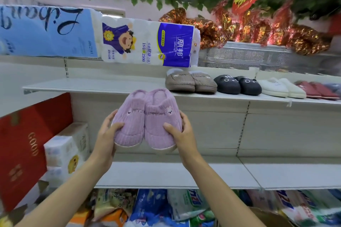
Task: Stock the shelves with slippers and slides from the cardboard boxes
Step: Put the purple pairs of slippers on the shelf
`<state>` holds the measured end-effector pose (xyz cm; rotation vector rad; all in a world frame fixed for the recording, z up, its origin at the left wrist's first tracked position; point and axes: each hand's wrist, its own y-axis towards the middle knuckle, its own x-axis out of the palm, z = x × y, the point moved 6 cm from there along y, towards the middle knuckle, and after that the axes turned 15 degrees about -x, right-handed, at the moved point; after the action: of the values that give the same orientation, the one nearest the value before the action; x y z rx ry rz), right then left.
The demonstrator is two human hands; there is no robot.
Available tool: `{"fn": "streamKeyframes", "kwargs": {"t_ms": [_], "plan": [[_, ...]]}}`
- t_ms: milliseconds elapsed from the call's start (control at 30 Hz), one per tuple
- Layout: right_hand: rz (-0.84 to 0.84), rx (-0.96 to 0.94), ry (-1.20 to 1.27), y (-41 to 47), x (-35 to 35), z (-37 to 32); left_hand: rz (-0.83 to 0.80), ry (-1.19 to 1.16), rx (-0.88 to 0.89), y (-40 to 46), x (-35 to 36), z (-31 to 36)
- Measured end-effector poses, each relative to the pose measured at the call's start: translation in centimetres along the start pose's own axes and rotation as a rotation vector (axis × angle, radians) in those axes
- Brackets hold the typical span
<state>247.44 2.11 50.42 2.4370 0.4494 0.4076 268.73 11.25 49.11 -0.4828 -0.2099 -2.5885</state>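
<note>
I hold a pair of fuzzy purple slippers [145,120] side by side in front of the white upper shelf [96,86]. My left hand [108,134] grips the left slipper's outer side, and my right hand [181,134] grips the right slipper's outer side. The slippers' heels reach the shelf's front edge. On that shelf to the right stand brown slippers [191,81], black slippers [238,84], white slippers [282,87] and red slippers [315,90]. A cardboard box corner [265,215] shows at the bottom right.
Toilet paper packs [147,42] lie on the top shelf above. A red box [24,145] and tissue packs [66,149] stand at the left. The lower shelf [239,175] is bare; bagged goods [156,208] fill the shelf below. Red foil decorations [249,29] hang at the upper right.
</note>
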Motion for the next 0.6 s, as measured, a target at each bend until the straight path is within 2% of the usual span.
{"fn": "streamKeyframes", "kwargs": {"t_ms": [300, 600], "plan": [[0.031, -0.058, 0.018, 5.2, 1.4, 1.0, -0.073, 0.048, 0.014, 4.8, 0.9, 3.3], [-0.030, -0.081, -0.034, 12.8, 3.0, 1.6, -0.027, 0.090, 0.060, 10.2, 2.2, 7.2]]}}
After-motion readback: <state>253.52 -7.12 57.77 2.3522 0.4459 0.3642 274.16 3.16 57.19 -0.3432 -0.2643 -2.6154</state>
